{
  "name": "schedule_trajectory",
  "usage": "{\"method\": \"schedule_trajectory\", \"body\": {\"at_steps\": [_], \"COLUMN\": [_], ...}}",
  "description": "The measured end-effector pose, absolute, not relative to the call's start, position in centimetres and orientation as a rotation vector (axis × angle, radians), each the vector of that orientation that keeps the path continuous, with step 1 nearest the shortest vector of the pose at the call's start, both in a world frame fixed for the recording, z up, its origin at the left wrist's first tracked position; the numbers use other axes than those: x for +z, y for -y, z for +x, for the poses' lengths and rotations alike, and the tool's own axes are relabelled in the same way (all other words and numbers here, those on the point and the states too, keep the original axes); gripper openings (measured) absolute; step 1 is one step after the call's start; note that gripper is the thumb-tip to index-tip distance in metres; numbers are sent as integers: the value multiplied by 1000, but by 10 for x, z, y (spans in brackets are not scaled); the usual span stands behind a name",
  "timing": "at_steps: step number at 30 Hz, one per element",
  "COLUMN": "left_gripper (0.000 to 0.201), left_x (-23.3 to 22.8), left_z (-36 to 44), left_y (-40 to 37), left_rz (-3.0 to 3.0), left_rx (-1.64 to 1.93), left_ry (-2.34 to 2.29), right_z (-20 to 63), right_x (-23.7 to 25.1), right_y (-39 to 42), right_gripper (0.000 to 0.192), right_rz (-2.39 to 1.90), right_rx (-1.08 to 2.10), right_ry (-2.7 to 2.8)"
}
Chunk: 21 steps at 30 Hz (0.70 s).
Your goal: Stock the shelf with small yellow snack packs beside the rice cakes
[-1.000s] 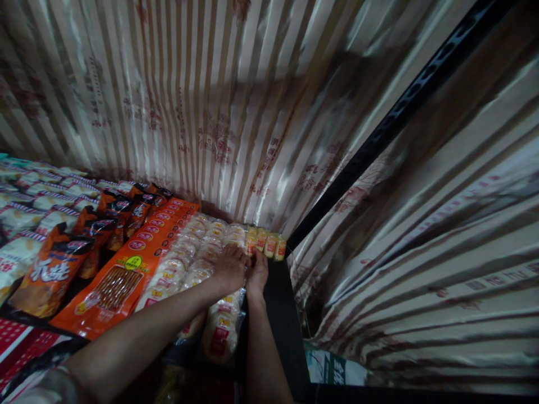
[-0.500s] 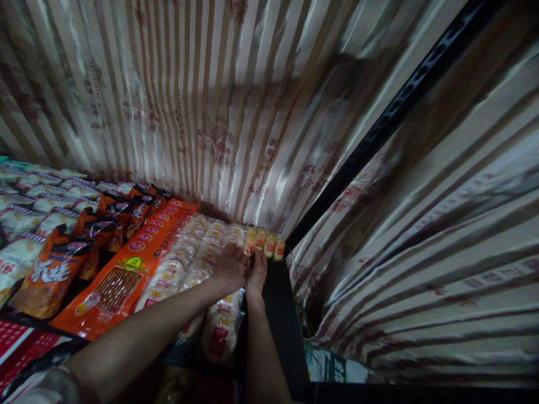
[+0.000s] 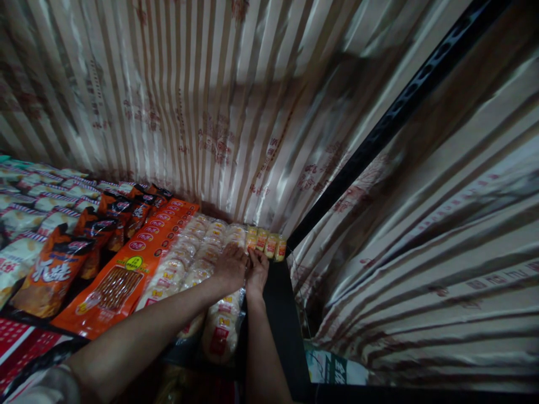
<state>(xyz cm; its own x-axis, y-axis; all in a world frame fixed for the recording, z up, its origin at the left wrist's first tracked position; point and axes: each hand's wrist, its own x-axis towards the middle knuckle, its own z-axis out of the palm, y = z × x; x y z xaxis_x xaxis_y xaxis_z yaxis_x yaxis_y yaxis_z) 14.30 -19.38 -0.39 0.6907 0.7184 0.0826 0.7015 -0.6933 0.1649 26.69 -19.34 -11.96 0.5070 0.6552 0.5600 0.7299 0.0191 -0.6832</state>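
Observation:
My left hand point(image 3: 231, 266) rests over the clear-wrapped round pastries point(image 3: 221, 331), its fingers bent and close together. Right beside it, my right hand point(image 3: 257, 273) has curled fingers that meet the left fingertips. Just beyond both sets of fingertips stands a short row of small yellow packets point(image 3: 272, 245) with red labels. The nearest left packet is partly covered by the fingers. Whatever lies between the fingertips is hidden and too dark to make out.
A long orange snack bag point(image 3: 135, 264) lies left of the pastries, followed by orange-and-black bags point(image 3: 50, 272) and white bags point(image 3: 19, 264). A black shelf surface point(image 3: 280, 303) runs along the right. Behind are a striped curtain point(image 3: 202, 112) and a slanting black post point(image 3: 362, 151).
The right fingers have shifted slightly near the leftmost yellow packet. The left hand stays almost still, and the view has moved very little.

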Motion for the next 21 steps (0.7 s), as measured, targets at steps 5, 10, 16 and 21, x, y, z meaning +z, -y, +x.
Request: {"method": "schedule_trajectory", "body": {"at_steps": [5, 10, 16, 21], "left_gripper": [40, 44, 45, 45], "left_x": [-8, -16, -10, -9], "left_z": [144, 145, 146, 146], "left_y": [192, 190, 192, 193], "left_rz": [2800, 2801, 2784, 2809], "left_rx": [256, 320, 296, 315], "left_ry": [-1165, -1155, -1153, -1166], "right_z": [268, 269, 270, 271], "right_x": [-118, -121, -125, -123], "right_y": [194, 193, 192, 193], "right_gripper": [37, 35, 32, 34], "right_rz": [-1669, -1624, -1604, -1613], "right_rx": [-116, -105, -154, -192], "right_ry": [1218, 1183, 1178, 1201]}}
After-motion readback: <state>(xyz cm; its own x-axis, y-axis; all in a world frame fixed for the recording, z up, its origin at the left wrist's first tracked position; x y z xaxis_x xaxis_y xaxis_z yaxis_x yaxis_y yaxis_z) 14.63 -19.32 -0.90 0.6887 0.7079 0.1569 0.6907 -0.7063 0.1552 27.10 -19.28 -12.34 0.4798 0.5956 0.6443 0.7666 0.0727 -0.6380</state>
